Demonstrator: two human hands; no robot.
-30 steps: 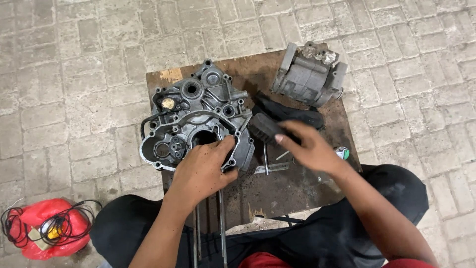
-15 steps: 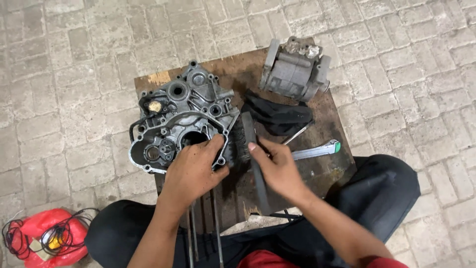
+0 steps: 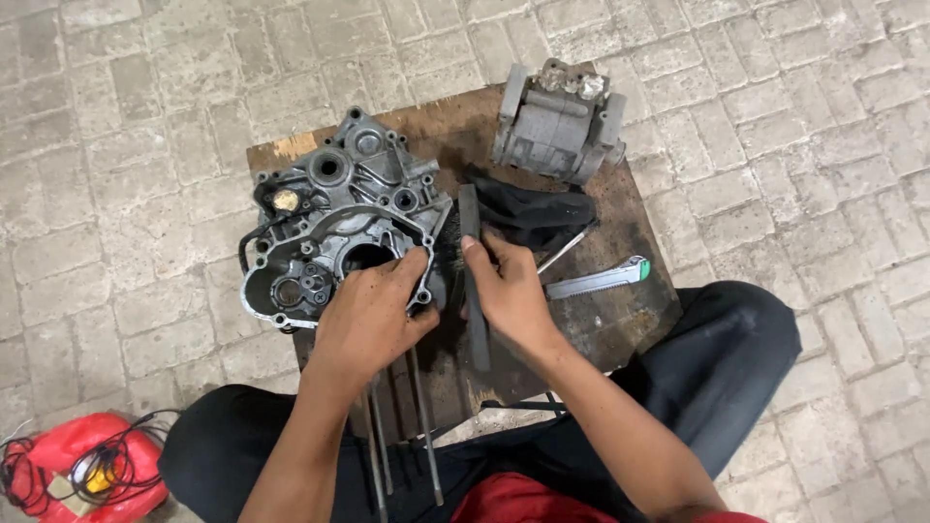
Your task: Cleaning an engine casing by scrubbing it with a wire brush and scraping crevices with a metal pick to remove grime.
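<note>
A wooden board (image 3: pixel 620 320) lies flat on the paving as a bench, lifting the parts off the grit. The crankcase (image 3: pixel 334 228), at its nine o'clock, lies open face up, its round recesses mostly bare. The left hand (image 3: pixel 373 320) presses down on the case's four o'clock edge, fingers spread, likely to steady it. A cylinder (image 3: pixel 557 121) rests at the board's one o'clock. The right hand (image 3: pixel 509 291), at centre, pinches a dark flat bar (image 3: pixel 472 281) running twelve to six. A cutter (image 3: pixel 596 282) lies at three.
</note>
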